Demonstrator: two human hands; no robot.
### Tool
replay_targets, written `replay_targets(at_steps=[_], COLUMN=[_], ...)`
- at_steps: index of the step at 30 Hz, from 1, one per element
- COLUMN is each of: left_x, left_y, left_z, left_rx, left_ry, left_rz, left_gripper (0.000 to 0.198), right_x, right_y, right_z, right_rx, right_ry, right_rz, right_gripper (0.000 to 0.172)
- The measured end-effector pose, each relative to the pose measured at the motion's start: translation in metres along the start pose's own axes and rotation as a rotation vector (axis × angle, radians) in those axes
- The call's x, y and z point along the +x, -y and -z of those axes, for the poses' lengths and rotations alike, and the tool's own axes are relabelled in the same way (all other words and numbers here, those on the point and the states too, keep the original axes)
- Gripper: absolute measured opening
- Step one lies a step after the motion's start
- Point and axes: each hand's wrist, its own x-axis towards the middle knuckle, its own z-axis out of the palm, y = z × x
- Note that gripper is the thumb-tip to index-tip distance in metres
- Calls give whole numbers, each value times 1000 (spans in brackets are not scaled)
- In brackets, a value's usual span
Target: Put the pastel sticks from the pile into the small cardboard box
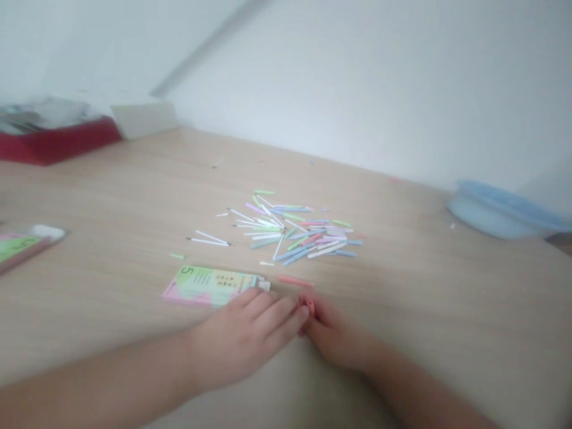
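Both my hands rest on a wooden table near its front edge, fingertips meeting. My left hand lies flat with its fingers stretched out, touching the corner of a small pink and green packet. My right hand is curled, and a small pink strip shows between its fingertips where they meet the left hand. A loose pink strip lies just beyond them. Further back is a scattered pile of several thin paper strips in white, green, blue, purple and pink. The picture is blurred.
A red box with papers sits at the far left by the wall, a white box beside it. Another pink and green packet lies at the left edge. A pale blue lidded bowl stands at the right.
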Motion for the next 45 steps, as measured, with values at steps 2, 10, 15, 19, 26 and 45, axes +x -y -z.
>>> replay_targets(at_steps=[2, 10, 15, 19, 26, 45], left_x=[9, 40, 40, 35, 27, 17], left_y=[-7, 1, 2, 1, 2, -3], left_z=[-2, -9, -14, -16, -16, -14], left_rx=[-36, -212, -247, -275, -301, -512], left_ry=[50, 164, 106, 26, -25, 90], left_rz=[52, 268, 291, 376, 445, 446], left_gripper=[40, 33, 17, 21, 22, 20], right_x=[2, 2, 4, 0, -12, -14], right_y=[1, -2, -8, -12, -10, -20], right_z=[0, 18, 16, 12, 9, 1], right_rx=[19, 246, 315, 301, 74, -12], right_ry=[24, -9, -129, -234, -304, -380], right_rz=[10, -126, -99, -49, -67, -120], right_gripper=[16, 46, 51, 52, 45, 25])
